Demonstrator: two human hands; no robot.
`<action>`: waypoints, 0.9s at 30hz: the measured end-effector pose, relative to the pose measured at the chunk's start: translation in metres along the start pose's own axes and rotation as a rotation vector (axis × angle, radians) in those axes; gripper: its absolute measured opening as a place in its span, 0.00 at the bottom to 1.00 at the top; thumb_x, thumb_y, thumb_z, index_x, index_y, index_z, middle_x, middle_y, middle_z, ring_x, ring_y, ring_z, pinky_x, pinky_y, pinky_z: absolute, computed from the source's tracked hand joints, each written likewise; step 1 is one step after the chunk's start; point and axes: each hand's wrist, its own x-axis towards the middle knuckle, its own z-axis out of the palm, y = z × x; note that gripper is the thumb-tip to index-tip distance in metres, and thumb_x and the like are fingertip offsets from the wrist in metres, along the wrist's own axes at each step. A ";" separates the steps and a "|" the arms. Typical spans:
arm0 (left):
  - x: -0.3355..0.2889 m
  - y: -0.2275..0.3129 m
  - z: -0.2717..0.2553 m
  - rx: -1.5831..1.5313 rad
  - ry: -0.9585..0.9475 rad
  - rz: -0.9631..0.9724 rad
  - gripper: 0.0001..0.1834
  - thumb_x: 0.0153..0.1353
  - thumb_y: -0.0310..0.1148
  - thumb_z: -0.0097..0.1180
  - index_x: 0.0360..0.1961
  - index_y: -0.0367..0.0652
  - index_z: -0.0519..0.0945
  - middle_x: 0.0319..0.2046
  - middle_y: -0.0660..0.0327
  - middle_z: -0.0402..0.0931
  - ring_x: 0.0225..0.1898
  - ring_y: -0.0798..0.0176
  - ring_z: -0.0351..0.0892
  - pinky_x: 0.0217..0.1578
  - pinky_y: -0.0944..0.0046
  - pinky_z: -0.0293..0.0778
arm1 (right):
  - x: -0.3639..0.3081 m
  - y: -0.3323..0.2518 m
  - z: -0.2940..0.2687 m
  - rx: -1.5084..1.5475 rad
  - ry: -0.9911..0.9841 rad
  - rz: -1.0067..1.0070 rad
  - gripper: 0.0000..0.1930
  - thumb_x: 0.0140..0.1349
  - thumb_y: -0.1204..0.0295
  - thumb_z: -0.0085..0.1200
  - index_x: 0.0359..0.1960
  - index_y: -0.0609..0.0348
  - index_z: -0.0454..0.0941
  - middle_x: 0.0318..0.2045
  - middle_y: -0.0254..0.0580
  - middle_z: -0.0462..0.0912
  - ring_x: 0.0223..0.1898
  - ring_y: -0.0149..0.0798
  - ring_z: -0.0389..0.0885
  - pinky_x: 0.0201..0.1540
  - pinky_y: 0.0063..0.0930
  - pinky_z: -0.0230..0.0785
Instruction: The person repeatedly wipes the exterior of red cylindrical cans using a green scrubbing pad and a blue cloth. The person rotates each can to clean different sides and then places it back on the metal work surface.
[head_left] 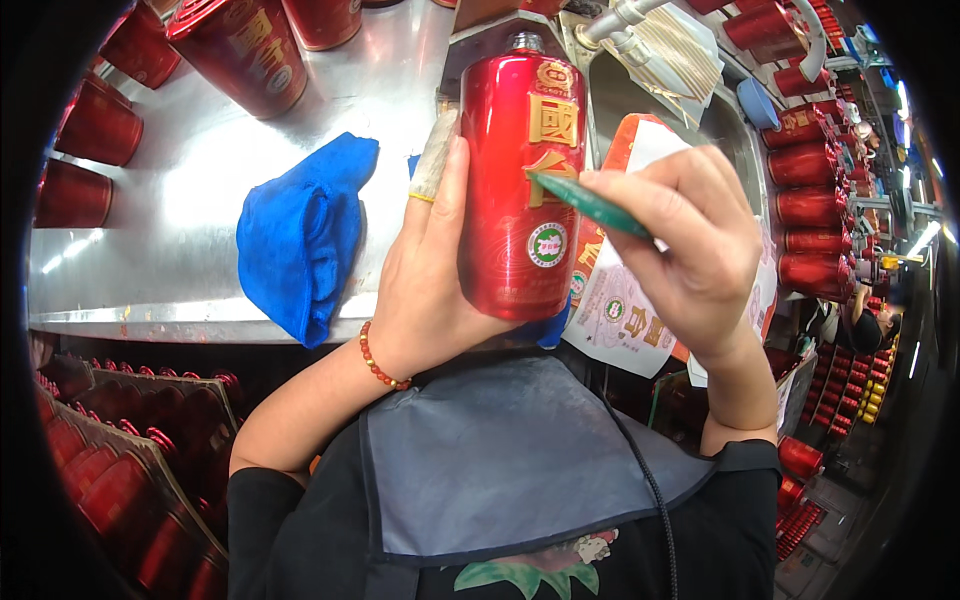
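A glossy red bottle (495,190) with raised gold characters and a round white-and-green emblem stands upright in front of me, its threaded neck bare at the top. My left hand (425,265) is wrapped round its left side and base, one finger covered by a pale sleeve (434,160). Between thumb and fingers, my right hand (690,245) pinches a slim green pointed tool (598,208). The tool's tip meets the lower large gold character. Whether it presses on the surface I cannot tell.
A crumpled blue cloth (310,235) lies on the metal worktop (190,290). Printed sheets (625,310) lie right of the bottle, near a metal basin with a pipe (615,22). More red bottles (240,50) stand at the back left. Crates of red bottles (130,470) sit lower left.
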 end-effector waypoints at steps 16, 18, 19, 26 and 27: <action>-0.001 0.002 -0.007 0.065 0.029 0.046 0.63 0.42 0.42 0.81 0.74 0.31 0.56 0.69 0.36 0.61 0.66 0.37 0.70 0.59 0.53 0.75 | -0.042 -0.044 0.004 0.277 -0.037 0.107 0.18 0.45 0.75 0.67 0.42 0.56 0.88 0.28 0.31 0.78 0.28 0.37 0.75 0.29 0.29 0.66; 0.000 0.001 -0.009 0.032 0.006 0.053 0.66 0.42 0.42 0.82 0.76 0.32 0.52 0.69 0.36 0.60 0.67 0.36 0.67 0.63 0.51 0.71 | -0.045 -0.036 0.011 0.218 0.034 0.124 0.17 0.44 0.75 0.68 0.40 0.54 0.88 0.29 0.30 0.80 0.30 0.36 0.75 0.33 0.30 0.67; -0.002 0.000 -0.009 -0.004 -0.018 0.035 0.66 0.42 0.42 0.82 0.76 0.32 0.51 0.69 0.36 0.60 0.67 0.36 0.67 0.63 0.52 0.71 | -0.047 -0.032 0.015 0.190 0.065 0.133 0.17 0.44 0.75 0.69 0.39 0.52 0.89 0.29 0.29 0.81 0.31 0.35 0.75 0.36 0.30 0.67; -0.007 -0.015 -0.013 -0.143 -0.166 -0.104 0.69 0.41 0.42 0.83 0.77 0.31 0.48 0.73 0.37 0.54 0.73 0.38 0.58 0.70 0.50 0.61 | -0.045 -0.026 0.001 0.242 0.061 0.208 0.16 0.44 0.74 0.71 0.38 0.45 0.91 0.33 0.22 0.87 0.36 0.31 0.73 0.43 0.27 0.60; -0.007 -0.016 -0.013 -0.156 -0.169 -0.086 0.69 0.41 0.42 0.83 0.77 0.31 0.48 0.73 0.37 0.54 0.73 0.38 0.58 0.70 0.50 0.61 | -0.049 -0.019 0.011 0.225 0.070 0.179 0.15 0.44 0.71 0.72 0.38 0.44 0.91 0.33 0.21 0.87 0.35 0.30 0.72 0.45 0.28 0.59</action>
